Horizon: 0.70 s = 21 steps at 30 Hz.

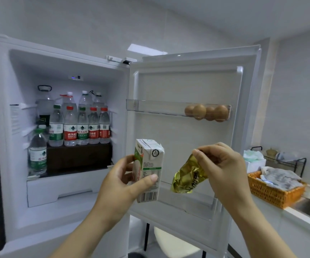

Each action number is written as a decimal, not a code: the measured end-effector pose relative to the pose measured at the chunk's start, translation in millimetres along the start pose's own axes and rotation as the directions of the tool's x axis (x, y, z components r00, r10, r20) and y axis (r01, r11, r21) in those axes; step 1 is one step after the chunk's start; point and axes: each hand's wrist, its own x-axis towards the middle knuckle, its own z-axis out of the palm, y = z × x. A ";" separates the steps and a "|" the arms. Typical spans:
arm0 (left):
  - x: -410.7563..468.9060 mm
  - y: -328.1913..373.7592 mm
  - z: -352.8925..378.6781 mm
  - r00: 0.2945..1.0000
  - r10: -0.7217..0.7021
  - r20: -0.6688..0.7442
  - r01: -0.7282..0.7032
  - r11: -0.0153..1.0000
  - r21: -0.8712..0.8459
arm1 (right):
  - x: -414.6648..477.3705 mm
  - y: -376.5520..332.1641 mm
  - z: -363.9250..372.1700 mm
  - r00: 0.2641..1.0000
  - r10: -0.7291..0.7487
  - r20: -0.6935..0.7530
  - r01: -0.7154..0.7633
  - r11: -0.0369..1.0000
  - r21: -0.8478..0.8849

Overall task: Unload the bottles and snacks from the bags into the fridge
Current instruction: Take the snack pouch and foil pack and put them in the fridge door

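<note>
Gold foil snack packet dangles pinched in the right hand while the left hand grips a drink carton, both before the open fridge door, seemingly bound for its lower shelf.

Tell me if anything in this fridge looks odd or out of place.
The water bottles stand on a dark box rather than a shelf, which is unusual. The gold snack packet pinched by the right hand is crumpled. The carton in the left hand looks intact, and nothing is spilled.
</note>
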 end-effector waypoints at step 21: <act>177.7 -92.7 14.1 0.997 -0.064 -0.032 0.072 0.922 0.380 | 60.4 145.3 59.1 0.993 0.116 0.031 -0.118 0.992 0.050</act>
